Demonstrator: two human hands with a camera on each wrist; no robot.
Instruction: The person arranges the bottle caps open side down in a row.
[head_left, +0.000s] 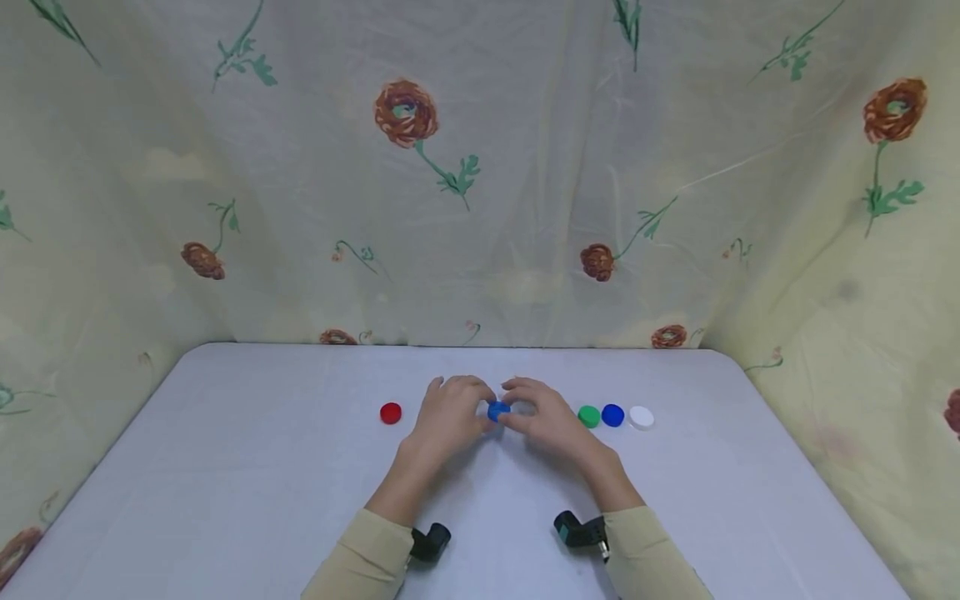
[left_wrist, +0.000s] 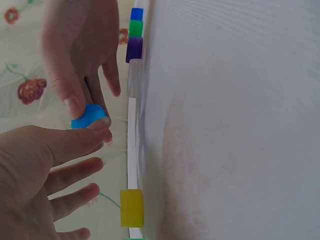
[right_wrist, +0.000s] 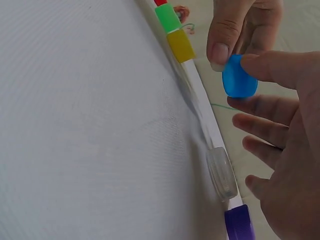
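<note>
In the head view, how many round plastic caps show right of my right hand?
3: round green plastic cap nearest your right hand, then round blue plastic cap, then round white plastic cap farthest right. Your hand may hide others.

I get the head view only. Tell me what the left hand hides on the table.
Observer: Behind the left hand sits a yellow cap, next to a green cap.
Operator: Now the right hand. Name what it covers.
Observer: A purple cap, next to a clear cap.
Operator: Describe the shape of the blue piece in the grip.
Observer: Up close, the right wrist view shows rounded corners.
</note>
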